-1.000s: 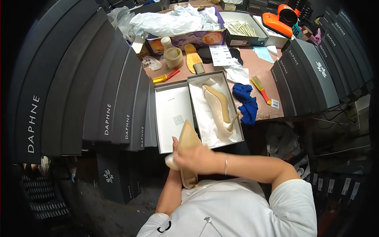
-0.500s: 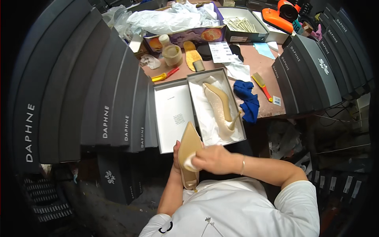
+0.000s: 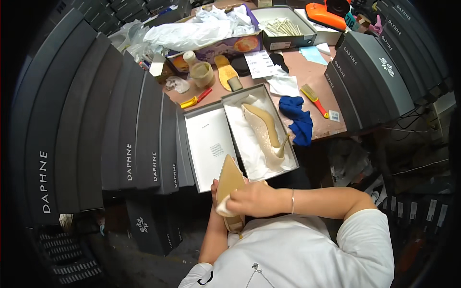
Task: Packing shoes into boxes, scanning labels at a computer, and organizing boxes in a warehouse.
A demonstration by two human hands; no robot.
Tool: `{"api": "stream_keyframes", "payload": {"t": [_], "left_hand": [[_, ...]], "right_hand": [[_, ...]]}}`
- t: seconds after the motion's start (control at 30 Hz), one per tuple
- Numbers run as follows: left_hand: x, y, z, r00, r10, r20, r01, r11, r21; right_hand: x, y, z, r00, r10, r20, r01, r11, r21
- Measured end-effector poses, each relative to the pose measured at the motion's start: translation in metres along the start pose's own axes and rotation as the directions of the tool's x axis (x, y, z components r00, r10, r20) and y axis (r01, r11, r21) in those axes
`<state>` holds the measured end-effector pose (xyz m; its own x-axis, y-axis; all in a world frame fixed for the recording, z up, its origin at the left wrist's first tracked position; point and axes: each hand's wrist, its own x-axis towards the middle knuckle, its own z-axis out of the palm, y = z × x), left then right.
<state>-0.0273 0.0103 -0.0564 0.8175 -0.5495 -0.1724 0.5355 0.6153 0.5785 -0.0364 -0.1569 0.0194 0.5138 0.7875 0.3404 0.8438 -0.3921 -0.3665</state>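
Note:
A beige pointed high-heel shoe (image 3: pixel 229 178) is held sole up near my body, its toe pointing away from me. My left hand (image 3: pixel 215 188) grips it from the left side; most of those fingers are hidden behind the shoe. In my right hand (image 3: pixel 257 198) is a bunched white cloth (image 3: pixel 223 207), pressed against the middle of the sole. Just beyond, the matching glittery shoe (image 3: pixel 263 127) lies on its side on white tissue paper in an open shoe box (image 3: pixel 293 161). The box's white-lined lid (image 3: pixel 205 144) lies at its left.
Dark shoe boxes (image 3: pixel 129 120) are stacked high at left, more (image 3: pixel 370 81) at right. On the table are a blue cloth (image 3: pixel 298 120), a brush (image 3: pixel 314 100), a yellow-and-red tool (image 3: pixel 194 99), a jar (image 3: pixel 201 74), an insole (image 3: pixel 225 72) and a box of pale sticks (image 3: pixel 283 28).
My right hand has slid the white cloth slightly left and down the sole toward the heel. My left hand still holds the shoe. The whole view has shifted a little.

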Motion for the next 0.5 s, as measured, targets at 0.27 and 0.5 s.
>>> {"api": "stream_keyframes", "payload": {"t": [0.27,0.5], "left_hand": [[0.007,0.010,-0.007,0.997,0.069,-0.018,-0.069,0.997,0.027],[0.050,0.083,0.027,0.985,0.175,-0.004,-0.155,0.885,0.439]], "right_hand": [[0.003,0.012,0.006,0.956,0.215,-0.200,-0.199,0.975,0.098],[-0.046,0.090,-0.074,0.719,0.653,-0.238,-0.605,0.756,0.249]]}}
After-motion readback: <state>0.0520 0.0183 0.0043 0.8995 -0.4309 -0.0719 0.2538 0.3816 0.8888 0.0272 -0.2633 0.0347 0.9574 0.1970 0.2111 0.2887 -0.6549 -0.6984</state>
